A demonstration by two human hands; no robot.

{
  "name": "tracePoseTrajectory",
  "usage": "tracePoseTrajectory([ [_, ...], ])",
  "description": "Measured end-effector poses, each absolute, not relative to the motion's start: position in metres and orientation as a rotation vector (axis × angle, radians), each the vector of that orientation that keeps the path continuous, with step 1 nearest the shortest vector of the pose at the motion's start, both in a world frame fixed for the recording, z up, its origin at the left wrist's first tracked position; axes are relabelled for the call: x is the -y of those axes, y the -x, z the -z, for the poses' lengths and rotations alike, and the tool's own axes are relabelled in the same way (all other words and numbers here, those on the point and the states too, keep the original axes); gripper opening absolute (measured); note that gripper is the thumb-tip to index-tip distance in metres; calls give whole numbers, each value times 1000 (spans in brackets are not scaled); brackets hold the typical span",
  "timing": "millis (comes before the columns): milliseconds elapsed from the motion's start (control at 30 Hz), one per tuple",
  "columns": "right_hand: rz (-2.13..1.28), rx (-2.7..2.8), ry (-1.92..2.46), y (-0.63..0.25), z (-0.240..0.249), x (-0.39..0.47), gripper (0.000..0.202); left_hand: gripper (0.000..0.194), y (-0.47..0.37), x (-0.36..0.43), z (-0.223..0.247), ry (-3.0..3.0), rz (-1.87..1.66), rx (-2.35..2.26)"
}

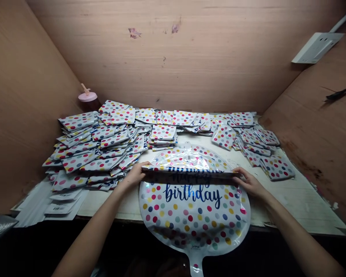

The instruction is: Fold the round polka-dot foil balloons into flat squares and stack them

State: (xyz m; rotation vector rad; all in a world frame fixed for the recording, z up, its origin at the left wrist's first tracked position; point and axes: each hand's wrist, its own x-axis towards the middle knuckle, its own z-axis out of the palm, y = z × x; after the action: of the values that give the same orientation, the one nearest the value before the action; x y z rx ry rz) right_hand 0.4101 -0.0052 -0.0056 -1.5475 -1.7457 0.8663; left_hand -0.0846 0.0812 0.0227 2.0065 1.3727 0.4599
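Observation:
A flat foil balloon (pixel 187 221) with coloured dots and blue "birthday" lettering lies across the table's front edge, its tail hanging below. A raised fold runs across its upper part. My left hand (pixel 137 175) pinches the left end of that fold, and my right hand (pixel 248 182) pinches the right end. Both hands are closed on the foil. Behind the fold, the balloon's top part rests on the table and partly shows. Just beyond it stands a small stack of folded foil balloons (pixel 163 132).
Big piles of folded balloons (pixel 103 142) fill the left side; more folded balloons (pixel 276 168) lie at the right. White cards (pixel 60 207) sit at the front left. A pink-lidded container (pixel 88 97) stands in the back corner. Wooden panels (pixel 161 57) enclose the table; a socket strip (pixel 317 48) hangs right.

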Motion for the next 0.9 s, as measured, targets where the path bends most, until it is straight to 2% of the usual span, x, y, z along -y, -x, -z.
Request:
tracePoseTrajectory([
  [67, -859, 1785, 1580, -408, 2, -2, 34, 32, 78, -86, -21, -2000, -480, -1484],
  [167, -663, 1699, 1879, -393, -3, -22, 35, 38, 59, -98, -17, -1963, -552, -1753],
  [333, -426, 1501, 2308, -361, -3, -72, 39, 35, 26, -116, -21, -1846, -548, -2156],
  [433, -415, 1460, 2465, -352, -3, -98, 37, 46, 10, -104, -30, -1896, -599, -2276],
  [533, -471, 1468, 2545, -352, -7, -116, 34, 52, -27, -79, -31, -2425, -606, -1918],
  [600, -497, 1475, 2580, -353, -13, -122, 34, 57, -65, -69, -27, -2710, -374, -1464],
  [700, -461, 1487, 2591, -352, -27, -117, 37, 68, -121, -73, -21, -2680, -104, -1392],
  [800, -233, 1482, 2538, -343, -34, -85, 49, 50, -151, -90, -23, -2567, -98, -1570],
  [900, 128, 1697, 2225, -328, -22, -39, 51, 34, -152, -106, -38, -2484, -114, -1641],
])
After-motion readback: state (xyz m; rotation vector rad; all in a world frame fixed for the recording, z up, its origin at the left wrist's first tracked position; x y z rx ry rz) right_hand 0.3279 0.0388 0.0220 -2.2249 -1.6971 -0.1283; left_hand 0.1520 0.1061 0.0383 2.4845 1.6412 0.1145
